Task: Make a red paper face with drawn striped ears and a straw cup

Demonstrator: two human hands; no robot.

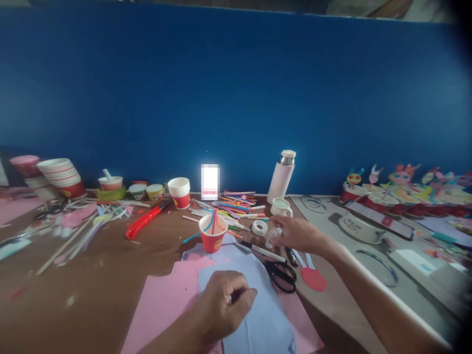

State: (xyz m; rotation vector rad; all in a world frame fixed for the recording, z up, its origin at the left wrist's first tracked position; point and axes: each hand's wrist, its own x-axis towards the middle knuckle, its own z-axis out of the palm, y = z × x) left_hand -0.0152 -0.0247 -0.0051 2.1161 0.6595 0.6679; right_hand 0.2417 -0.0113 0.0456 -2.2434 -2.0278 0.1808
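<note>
My left hand (226, 302) is curled closed above the blue paper (254, 314), which lies over pink paper (158, 300); whether anything is inside the fingers is hidden. My right hand (300, 236) reaches in from the right, its fingers at a small clear item (273, 237) beside a white tape roll (259, 227). A red paper cup (213, 243) with coloured strips in it stands behind the papers. Black scissors (282, 276) and a red paper oval with two strips (313, 279) lie below my right hand.
Coloured sticks (239, 206), a stack of cups (179, 192), a red-handled cutter (143, 223), a pink thermos (281, 179) and a white mug (281, 207) stand or lie farther back. Stacked cups (62, 177) are left; decorated cups (383, 199) and a phone (381, 220) are right.
</note>
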